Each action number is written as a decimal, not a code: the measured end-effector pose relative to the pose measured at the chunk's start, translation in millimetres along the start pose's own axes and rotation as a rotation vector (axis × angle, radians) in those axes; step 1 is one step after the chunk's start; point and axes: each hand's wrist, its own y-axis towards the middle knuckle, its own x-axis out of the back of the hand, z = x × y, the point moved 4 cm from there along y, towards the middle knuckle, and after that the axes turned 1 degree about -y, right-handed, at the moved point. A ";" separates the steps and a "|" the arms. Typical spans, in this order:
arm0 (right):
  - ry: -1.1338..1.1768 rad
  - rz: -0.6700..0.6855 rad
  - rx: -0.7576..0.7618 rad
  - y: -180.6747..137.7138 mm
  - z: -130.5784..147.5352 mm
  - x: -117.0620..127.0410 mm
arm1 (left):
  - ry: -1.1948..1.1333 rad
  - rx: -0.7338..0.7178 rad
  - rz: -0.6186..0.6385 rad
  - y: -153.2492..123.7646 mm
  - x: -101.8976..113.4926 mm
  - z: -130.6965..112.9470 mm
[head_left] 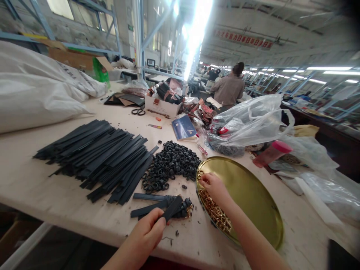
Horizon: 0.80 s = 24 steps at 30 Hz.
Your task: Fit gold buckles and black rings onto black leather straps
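My left hand (148, 230) is closed around one end of a black strap (172, 208) at the table's front edge. Two more black straps (152, 204) with fitted gold buckles lie just beyond it. My right hand (214, 186) reaches into a round gold tray (253, 191), its fingers curled down among the gold buckles (215, 213) heaped along the tray's left rim; what they pinch is hidden. A heap of small black loops (171, 165) lies left of the tray. A wide fan of black straps (101, 157) covers the table further left.
White sacks (33, 90) fill the far left. A blue booklet (184, 127), scissors (138, 111), a white box of parts (163, 105) and clear plastic bags (247, 123) lie further back. A pink-capped bottle (271, 152) lies right of the tray. Another person (229, 88) sits far off, back turned.
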 end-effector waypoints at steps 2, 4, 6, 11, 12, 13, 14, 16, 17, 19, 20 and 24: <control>0.097 0.021 0.012 -20.0 11.9 0.5 | -0.020 -0.029 -0.006 -0.9 -4.9 -1.8; 0.380 0.089 -0.025 -44.7 27.8 -6.3 | -0.046 -0.071 -0.008 -2.5 -11.1 -7.7; 0.917 0.193 -0.158 -70.6 45.7 -20.8 | -0.044 -0.121 -0.022 -5.8 -15.4 -16.7; 1.628 0.337 -0.478 -120.8 85.9 -58.6 | 0.234 -0.251 -0.154 -23.4 -10.7 -34.7; 1.655 0.352 -0.494 -127.5 91.0 -63.5 | 0.296 -0.244 -0.174 -27.0 -8.7 -34.1; 1.665 0.367 -0.497 -133.4 95.4 -67.5 | 0.351 -0.226 -0.190 -30.0 -6.8 -32.2; 1.667 0.378 -0.493 -138.6 98.7 -70.6 | 0.402 -0.205 -0.205 -32.7 -4.8 -29.7; 1.658 0.389 -0.489 -147.3 102.8 -74.3 | 0.485 -0.171 -0.229 -37.0 -1.0 -25.1; 1.657 0.390 -0.494 -150.8 103.6 -75.1 | 0.516 -0.160 -0.242 -39.0 0.9 -23.8; 1.690 0.377 -0.507 -155.0 103.5 -74.6 | 0.549 -0.162 -0.260 -44.0 4.4 -24.2; 1.728 0.365 -0.510 -155.6 102.7 -73.7 | 0.552 -0.175 -0.264 -47.1 5.7 -25.6; 1.910 0.219 -0.546 -149.3 95.3 -69.3 | 0.526 -0.221 -0.211 -59.4 2.8 -26.4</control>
